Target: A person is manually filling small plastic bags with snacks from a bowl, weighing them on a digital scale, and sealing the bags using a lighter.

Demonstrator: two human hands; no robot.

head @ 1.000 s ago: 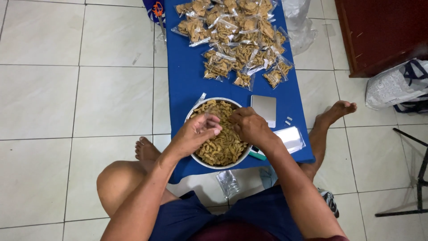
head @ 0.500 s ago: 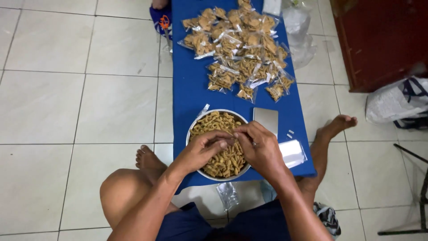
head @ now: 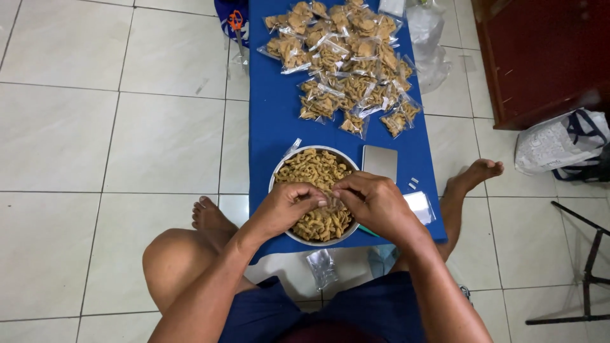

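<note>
While both hands meet over the metal bowl [head: 283,166] of brown fried snacks [head: 316,173], the fingers pinch together at one small item, too hidden to identify.

The bowl sits at the near end of a blue table [head: 267,121], directly ahead of the seated person. The left hand [head: 284,208] and right hand [head: 375,204] are together above the bowl's near half, fingertips touching at its middle; whether they grip a clear bag or a snack piece cannot be told. Just beside the bowl to the right lies a flat grey rectangular device [head: 380,161], with a clear packet [head: 419,206] near the right wrist. At the table's far end lies a heap of filled clear bags [head: 343,60]. Orange-handled scissors [head: 236,22] lie at the far left edge. A white bag [head: 556,143] rests on the tiled floor [head: 127,127], well apart.
</note>
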